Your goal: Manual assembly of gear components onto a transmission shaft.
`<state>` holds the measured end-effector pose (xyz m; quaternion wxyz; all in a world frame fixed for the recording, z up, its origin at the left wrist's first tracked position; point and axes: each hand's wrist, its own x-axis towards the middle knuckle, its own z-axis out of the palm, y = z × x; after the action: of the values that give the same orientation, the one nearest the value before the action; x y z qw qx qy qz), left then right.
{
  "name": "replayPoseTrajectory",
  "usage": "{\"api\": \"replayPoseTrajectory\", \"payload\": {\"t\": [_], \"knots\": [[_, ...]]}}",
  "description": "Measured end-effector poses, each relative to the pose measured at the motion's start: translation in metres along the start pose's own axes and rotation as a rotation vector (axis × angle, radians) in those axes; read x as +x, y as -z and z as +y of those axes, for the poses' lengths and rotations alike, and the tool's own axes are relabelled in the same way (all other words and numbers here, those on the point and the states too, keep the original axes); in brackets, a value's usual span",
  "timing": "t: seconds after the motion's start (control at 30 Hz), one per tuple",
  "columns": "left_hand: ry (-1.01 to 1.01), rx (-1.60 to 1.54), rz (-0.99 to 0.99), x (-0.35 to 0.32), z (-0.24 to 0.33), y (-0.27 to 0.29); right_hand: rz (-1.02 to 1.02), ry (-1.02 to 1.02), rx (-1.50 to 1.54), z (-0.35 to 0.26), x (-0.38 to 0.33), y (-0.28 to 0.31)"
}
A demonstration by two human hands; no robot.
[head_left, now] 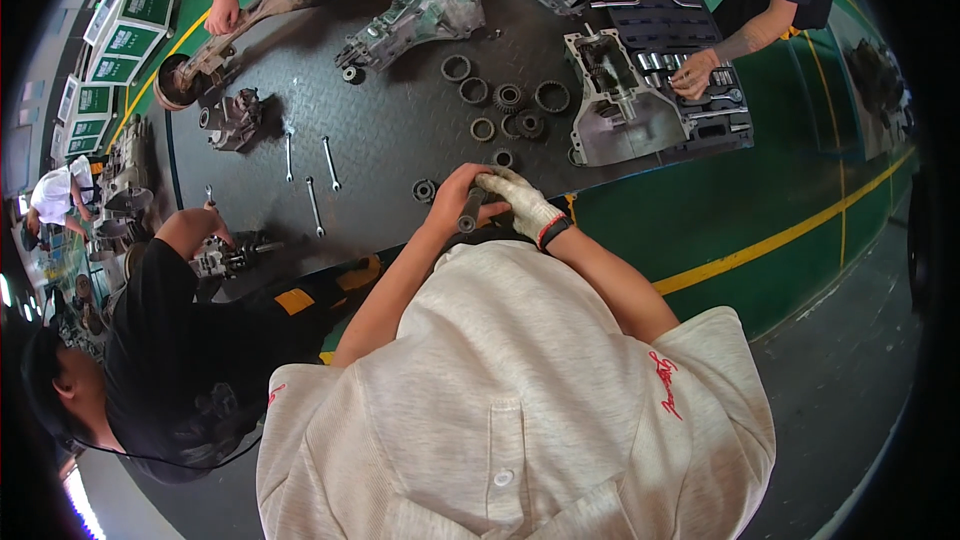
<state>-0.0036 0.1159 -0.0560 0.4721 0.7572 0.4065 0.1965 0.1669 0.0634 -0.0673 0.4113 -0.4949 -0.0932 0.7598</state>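
Close to my body at the table's near edge, both my hands are around a dark metal shaft (469,211), its near end pointing toward me. My bare left hand (450,198) grips it from the left, with the fingers curled. My right hand (522,202), in a whitish work glove with a red cuff, closes on it from the other side. The shaft's far part is hidden by my fingers. A small gear (425,190) lies just left of my left hand. Beyond my hands lies a dark ring (503,158), with several gears and bearing rings (508,97) farther off.
An opened gearbox housing (615,105) stands right, beside a socket set case (655,35) where a co-worker's hand (693,75) reaches. Another casing (420,10) lies at the back. Wrenches (315,206) lie left. A co-worker in black (170,340) leans in at left.
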Motion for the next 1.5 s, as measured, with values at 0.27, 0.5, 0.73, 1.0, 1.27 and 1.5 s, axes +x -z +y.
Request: {"api": "replayPoseTrajectory", "payload": {"t": [0.27,0.5,0.73,1.0,1.27,1.5], "knots": [[-0.017,-0.094,0.251,-0.009,-0.012,-0.020,0.021,-0.028,0.069,-0.003,0.001,-0.006],[0.199,-0.205,0.273,-0.018,-0.017,-0.030,0.000,0.010,0.090,0.002,0.006,-0.007],[0.051,-0.102,0.331,-0.012,-0.019,-0.031,0.063,-0.018,0.084,0.003,0.014,0.028],[0.069,-0.125,0.309,-0.012,-0.016,-0.027,0.508,0.233,-1.319,0.009,0.008,0.123],[0.099,-0.106,0.284,-0.008,-0.015,-0.022,0.512,0.504,-1.617,-0.060,0.085,0.078],[0.146,-0.128,0.301,-0.006,-0.016,-0.021,0.362,0.137,-1.683,-0.147,0.148,0.101]]}}
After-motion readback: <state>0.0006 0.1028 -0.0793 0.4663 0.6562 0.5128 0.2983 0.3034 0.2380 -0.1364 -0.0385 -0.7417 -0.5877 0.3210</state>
